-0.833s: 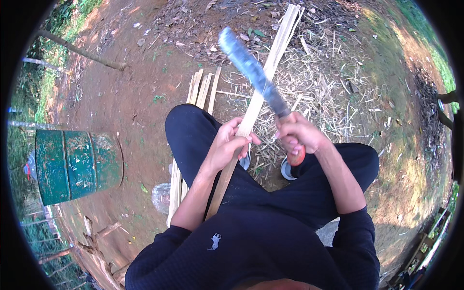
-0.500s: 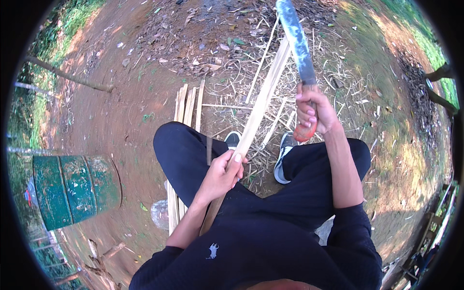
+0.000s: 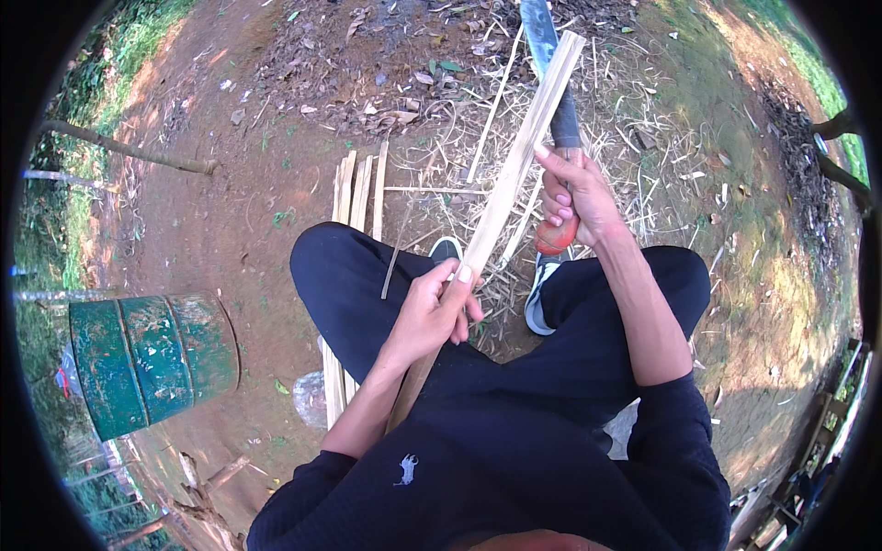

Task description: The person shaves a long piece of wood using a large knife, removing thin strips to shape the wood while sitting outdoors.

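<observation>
A long pale slat of split wood or bamboo slants from my lap up and to the right. My left hand is closed round its lower part, thumb on top. My right hand grips the handle of a machete, whose reddish butt shows below the fist. The long, worn blade points away from me and passes behind the slat's far end, which hides part of it. My right thumb reaches toward the slat's right edge and appears to touch it.
Several cut slats lie by my left knee, and more beside my left hip. Thin shavings litter the ground ahead. A rusty green drum lies at the left. A clear, rounded container sits near the hip.
My right hand has moved slightly left and nearer with the machete, bringing the blade from over the slat to behind it. The slat's far end has swung to the right.
</observation>
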